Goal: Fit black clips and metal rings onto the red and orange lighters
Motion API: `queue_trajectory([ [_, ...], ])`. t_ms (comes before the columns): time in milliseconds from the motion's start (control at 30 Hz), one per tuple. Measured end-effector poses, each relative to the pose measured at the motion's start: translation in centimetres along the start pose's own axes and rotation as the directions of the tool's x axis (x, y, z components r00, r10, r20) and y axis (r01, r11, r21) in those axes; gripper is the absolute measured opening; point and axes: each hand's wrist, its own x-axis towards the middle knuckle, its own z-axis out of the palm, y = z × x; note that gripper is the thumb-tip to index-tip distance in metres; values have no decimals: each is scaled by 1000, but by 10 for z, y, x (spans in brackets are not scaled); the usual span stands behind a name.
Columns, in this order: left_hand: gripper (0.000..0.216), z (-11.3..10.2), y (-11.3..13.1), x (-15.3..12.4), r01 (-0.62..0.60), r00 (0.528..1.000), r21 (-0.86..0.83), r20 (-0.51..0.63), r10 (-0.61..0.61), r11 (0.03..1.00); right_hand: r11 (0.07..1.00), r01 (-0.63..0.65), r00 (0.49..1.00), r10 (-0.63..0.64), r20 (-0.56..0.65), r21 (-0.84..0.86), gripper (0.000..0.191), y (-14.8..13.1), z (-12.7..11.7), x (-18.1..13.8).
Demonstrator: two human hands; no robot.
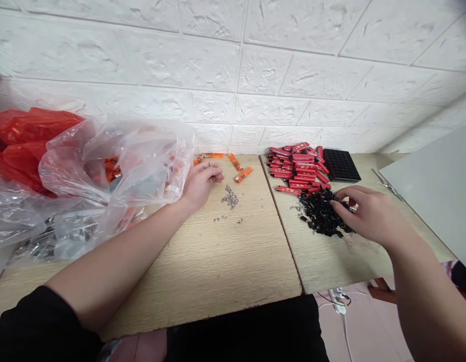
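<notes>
My left hand rests on the table beside the clear plastic bag, its fingers curled in. Whatever those fingers hold, if anything, is hidden. Near them lie a few orange lighters, and just to the right is a small heap of tiny metal parts. At the right, my right hand reaches into a pile of small black plastic pieces, thumb and fingers closing around some at its edge. Behind that pile, many red lighters lie stacked.
A black gridded tray sits behind the right hand. Metal tweezers lie beside a pale panel. Red plastic bags crowd the left side. A seam divides the tabletop. Below is a power strip.
</notes>
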Motion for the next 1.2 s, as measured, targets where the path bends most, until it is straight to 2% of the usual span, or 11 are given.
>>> queue_trajectory([
  [133, 11, 1, 1, -1, -2, 1000, 22, 16, 1, 1000, 1000, 2, 1000, -2, 15, 4, 18, 3, 6, -2],
  [267, 11, 0, 0, -1, -5, 1000, 54, 22, 3, 999, 1000, 22, 1000, -21, -18, 12, 16, -15, 7, 6],
  [367, 7, -2, -1, 0, -11, 999, 84, 33, 8, 996, 992, 95, 994, -90, -59, 87, 23, -48, 4, 18],
  [467, 5, -3, -1, -1, -3, 999, 93, 34, 0, 996, 939, 194, 979, -205, 11, 286, 37, -94, 8, 34],
  [567, 6, -2, 0, -3, -4, 999, 98, 40, 0, 995, 852, 281, 929, -357, 97, 442, 51, -136, 21, 51],
  [667, 8, -1, 1, -4, -2, 999, 84, 39, -1, 996, 782, 355, 864, -484, 141, 511, 66, -157, 41, 68],
  [833, 9, -3, -2, -2, 15, 999, 77, 47, -18, 997, 745, 363, 851, -509, 126, 559, 72, -161, 64, 89],
  [1200, 8, -5, -3, -3, 11, 998, 115, 66, -19, 993, 746, 408, 850, -521, 78, 526, 73, -169, 88, 118],
])
